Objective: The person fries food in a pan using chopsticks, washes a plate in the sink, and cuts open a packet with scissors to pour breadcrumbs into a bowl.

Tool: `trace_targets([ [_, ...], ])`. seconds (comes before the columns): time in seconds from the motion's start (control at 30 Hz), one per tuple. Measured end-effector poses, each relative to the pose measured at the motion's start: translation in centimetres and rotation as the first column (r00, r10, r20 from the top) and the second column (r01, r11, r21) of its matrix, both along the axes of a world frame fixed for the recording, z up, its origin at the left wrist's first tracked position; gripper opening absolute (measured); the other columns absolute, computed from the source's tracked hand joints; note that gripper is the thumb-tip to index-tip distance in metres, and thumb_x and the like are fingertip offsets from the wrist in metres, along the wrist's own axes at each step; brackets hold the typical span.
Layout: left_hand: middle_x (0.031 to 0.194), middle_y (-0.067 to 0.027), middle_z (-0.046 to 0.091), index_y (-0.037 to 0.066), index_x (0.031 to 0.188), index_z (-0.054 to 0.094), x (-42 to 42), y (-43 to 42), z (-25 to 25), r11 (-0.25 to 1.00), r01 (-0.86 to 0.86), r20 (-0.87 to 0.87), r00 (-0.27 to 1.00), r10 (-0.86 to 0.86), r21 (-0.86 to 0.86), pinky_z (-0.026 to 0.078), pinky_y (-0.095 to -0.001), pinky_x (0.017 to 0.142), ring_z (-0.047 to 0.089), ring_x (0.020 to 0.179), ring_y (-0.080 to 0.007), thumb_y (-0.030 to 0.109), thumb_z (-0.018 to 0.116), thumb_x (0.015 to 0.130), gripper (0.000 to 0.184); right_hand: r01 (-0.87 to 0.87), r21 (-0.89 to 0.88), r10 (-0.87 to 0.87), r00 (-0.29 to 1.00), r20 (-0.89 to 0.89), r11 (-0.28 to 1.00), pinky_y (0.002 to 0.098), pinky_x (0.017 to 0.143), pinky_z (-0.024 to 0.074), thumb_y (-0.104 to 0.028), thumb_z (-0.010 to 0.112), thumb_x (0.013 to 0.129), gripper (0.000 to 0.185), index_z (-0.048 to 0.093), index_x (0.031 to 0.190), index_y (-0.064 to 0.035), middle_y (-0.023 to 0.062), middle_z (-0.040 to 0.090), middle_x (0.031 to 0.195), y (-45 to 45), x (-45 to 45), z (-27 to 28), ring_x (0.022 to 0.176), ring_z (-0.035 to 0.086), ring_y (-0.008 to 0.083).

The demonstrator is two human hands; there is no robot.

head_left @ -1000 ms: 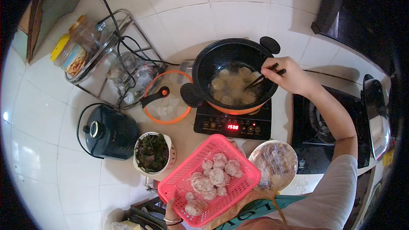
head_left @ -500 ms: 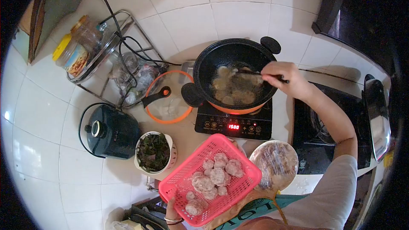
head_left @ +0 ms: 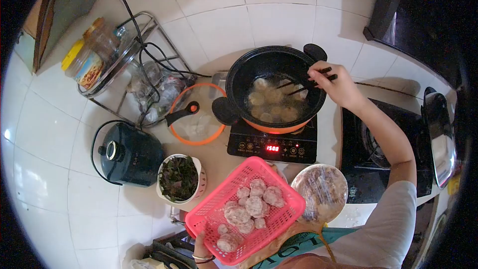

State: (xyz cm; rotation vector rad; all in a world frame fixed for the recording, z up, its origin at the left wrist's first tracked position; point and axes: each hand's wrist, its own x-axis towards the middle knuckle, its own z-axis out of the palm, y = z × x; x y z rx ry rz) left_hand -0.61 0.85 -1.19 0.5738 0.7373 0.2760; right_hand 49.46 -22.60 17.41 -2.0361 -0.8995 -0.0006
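The pale round pieces [head_left: 277, 100] lay in bubbling liquid inside the black pot [head_left: 269, 61], left of and slightly nearer than the right hand [head_left: 336, 85], whose grip was closed around dark chopsticks [head_left: 298, 91]. These sloped leftward and a little near, tips over or among the pieces, making the right hand the nearer one. Nearer and left, the left hand [head_left: 200, 245] was clamped on the pink perforated basket [head_left: 295, 203] of coated balls [head_left: 256, 207], fingers mostly hidden.

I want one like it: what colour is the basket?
The basket is pink, best seen in the head view.
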Motion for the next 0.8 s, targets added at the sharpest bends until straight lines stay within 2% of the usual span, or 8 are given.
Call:
trace_targets([
  [0.03,0.128,-0.0158,0.051,0.002,0.133,0.039,0.2,0.0,0.2,1.000,-0.001,-0.004,1.000,0.001,0.001,0.040,-0.0456,0.100,0.050,0.116,-0.0324,0.030,0.061,0.081,0.063,-0.012,-0.052,0.012,1.000,0.003,0.999,0.0238,0.070,0.0498,-0.019,0.053,0.094,0.023,0.061,0.097,0.0026,0.0038,0.062,0.092,-0.1,0.0,-0.3,0.082,0.060,0.0113],
  [0.13,0.127,-0.0157,0.051,0.002,0.133,0.039,0.5,-0.2,0.9,1.000,-0.001,-0.022,1.000,0.002,0.024,0.040,-0.0457,0.100,0.050,0.116,-0.0324,0.031,0.062,0.082,0.063,0.026,0.076,-0.023,0.999,-0.033,0.997,0.0285,0.067,0.0478,-0.017,0.058,0.090,0.019,0.063,0.093,0.0011,0.0103,0.066,0.081,0.3,0.7,-2.4,0.070,0.061,0.0148],
  [0.23,0.127,-0.0154,0.051,0.002,0.133,0.039,0.6,-0.3,1.2,0.999,0.004,-0.020,1.000,-0.003,0.050,0.041,-0.0457,0.100,0.051,0.116,-0.0321,0.032,0.062,0.082,0.063,0.067,0.106,-0.047,0.982,-0.182,0.992,0.0278,0.066,0.0479,-0.019,0.057,0.091,0.023,0.062,0.093,0.0033,0.0086,0.066,0.080,0.7,1.3,-3.0,0.069,0.061,0.0132],
  [0.33,0.127,-0.0150,0.051,0.003,0.133,0.038,0.5,-0.2,0.9,0.999,0.010,0.000,1.000,-0.010,0.046,0.041,-0.0457,0.099,0.051,0.115,-0.0319,0.032,0.062,0.082,0.064,0.072,0.175,-0.032,0.974,-0.224,0.982,0.0261,0.064,0.0488,-0.021,0.057,0.092,0.026,0.061,0.094,0.0040,0.0081,0.067,0.079,1.2,1.7,-3.1,0.069,0.061,0.0122],
  [0.43,0.128,-0.0148,0.051,0.003,0.133,0.038,0.3,-0.1,0.4,0.997,0.006,-0.023,1.000,-0.004,0.074,0.041,-0.0457,0.099,0.051,0.116,-0.0318,0.033,0.062,0.082,0.064,0.171,0.225,-0.086,0.934,-0.345,0.959,0.0248,0.063,0.0505,-0.023,0.056,0.092,0.027,0.061,0.095,0.0032,0.0085,0.066,0.080,1.4,2.1,-3.0,0.069,0.061,0.0118],
  [0.53,0.128,-0.0148,0.051,0.003,0.133,0.038,0.4,-0.3,0.8,0.999,0.010,-0.016,1.000,-0.009,0.050,0.041,-0.0457,0.099,0.051,0.116,-0.0319,0.033,0.062,0.082,0.064,0.175,0.293,-0.063,0.933,-0.355,0.940,0.0253,0.064,0.0521,-0.024,0.056,0.092,0.026,0.061,0.096,0.0009,0.0084,0.066,0.081,1.1,1.8,-2.1,0.070,0.063,0.0127],
  [0.63,0.128,-0.0148,0.051,0.003,0.133,0.039,0.4,-0.3,1.1,0.999,0.021,-0.013,1.000,-0.020,0.048,0.041,-0.0454,0.099,0.051,0.116,-0.0319,0.033,0.062,0.082,0.064,0.134,0.317,-0.004,0.925,-0.380,0.939,0.0254,0.067,0.0528,-0.024,0.056,0.093,0.027,0.061,0.096,0.0018,0.0091,0.066,0.085,1.4,0.9,-0.8,0.076,0.064,0.0136],
  [0.8,0.128,-0.0149,0.051,0.003,0.133,0.039,-0.1,0.0,0.2,0.999,0.013,-0.042,0.999,-0.011,0.047,0.040,-0.0454,0.100,0.050,0.116,-0.0317,0.033,0.061,0.082,0.064,-0.021,0.338,0.144,0.928,-0.343,0.941,0.0278,0.074,0.0537,-0.023,0.053,0.094,0.027,0.060,0.101,0.0026,0.0096,0.063,0.095,2.8,1.4,-1.6,0.089,0.062,0.0153],
])
